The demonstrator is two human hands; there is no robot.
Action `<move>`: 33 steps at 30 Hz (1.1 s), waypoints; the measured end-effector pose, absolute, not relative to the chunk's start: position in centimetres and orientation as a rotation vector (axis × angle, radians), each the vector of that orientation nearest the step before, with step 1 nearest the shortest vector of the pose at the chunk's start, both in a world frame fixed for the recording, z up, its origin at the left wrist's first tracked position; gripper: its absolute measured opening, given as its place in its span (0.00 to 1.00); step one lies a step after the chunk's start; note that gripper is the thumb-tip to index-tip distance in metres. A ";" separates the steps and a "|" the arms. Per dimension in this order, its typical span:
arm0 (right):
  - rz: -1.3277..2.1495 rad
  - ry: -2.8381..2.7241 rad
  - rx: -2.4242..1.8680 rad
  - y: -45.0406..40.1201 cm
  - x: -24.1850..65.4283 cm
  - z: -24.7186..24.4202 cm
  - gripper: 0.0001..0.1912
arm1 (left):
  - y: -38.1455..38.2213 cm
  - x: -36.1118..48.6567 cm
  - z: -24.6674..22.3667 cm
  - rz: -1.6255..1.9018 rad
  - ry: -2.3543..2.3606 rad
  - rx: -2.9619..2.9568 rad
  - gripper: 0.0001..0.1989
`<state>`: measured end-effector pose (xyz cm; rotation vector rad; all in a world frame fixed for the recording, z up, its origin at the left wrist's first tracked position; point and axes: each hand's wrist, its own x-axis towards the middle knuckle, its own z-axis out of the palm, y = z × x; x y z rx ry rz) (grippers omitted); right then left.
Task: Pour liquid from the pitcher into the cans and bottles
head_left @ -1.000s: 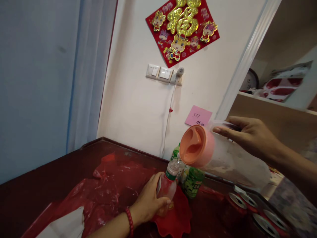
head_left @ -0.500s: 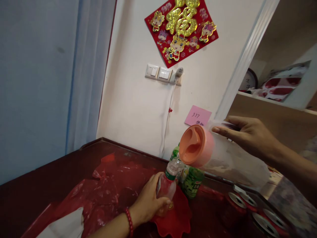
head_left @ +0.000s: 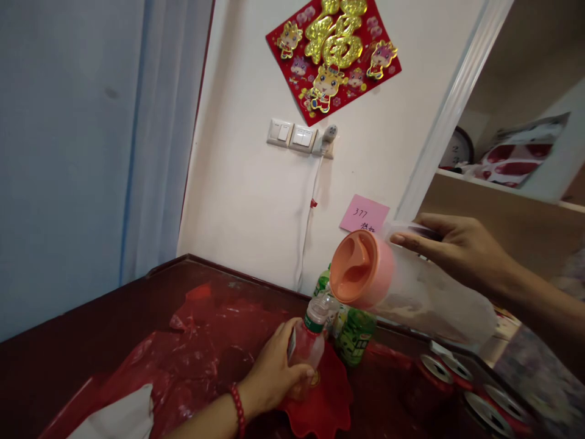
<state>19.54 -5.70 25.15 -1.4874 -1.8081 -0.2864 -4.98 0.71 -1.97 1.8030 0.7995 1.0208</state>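
My left hand (head_left: 276,372), a red bead bracelet on its wrist, is wrapped round a clear plastic bottle (head_left: 312,338) with a green neck band and no cap. The bottle stands nearly upright over a red scalloped mat (head_left: 322,405). At the right, my right hand (head_left: 461,244) grips the handle of a translucent pitcher (head_left: 429,299) with a pink-orange lid (head_left: 361,268). The pitcher is tipped left, its lid just above and beside the bottle's mouth. Whether liquid is flowing between them, I cannot tell.
Green-labelled bottles (head_left: 356,338) stand behind the bottle. Several opened red cans (head_left: 432,384) are at the lower right. A crumpled red plastic bag (head_left: 183,366) and a white sheet (head_left: 119,417) lie on the left of the dark red table (head_left: 68,341). A white cord (head_left: 305,244) hangs down the wall.
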 end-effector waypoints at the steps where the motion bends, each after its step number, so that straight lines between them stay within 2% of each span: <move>1: -0.282 -1.806 -1.492 -5.7 19.6 25.2 0.35 | 0.7 -5.0 -2.0 1.024 0.795 1.804 0.39; 33: -0.292 -1.837 -1.490 -5.9 19.5 25.5 0.35 | 0.8 -4.9 -2.3 1.041 0.782 1.806 0.40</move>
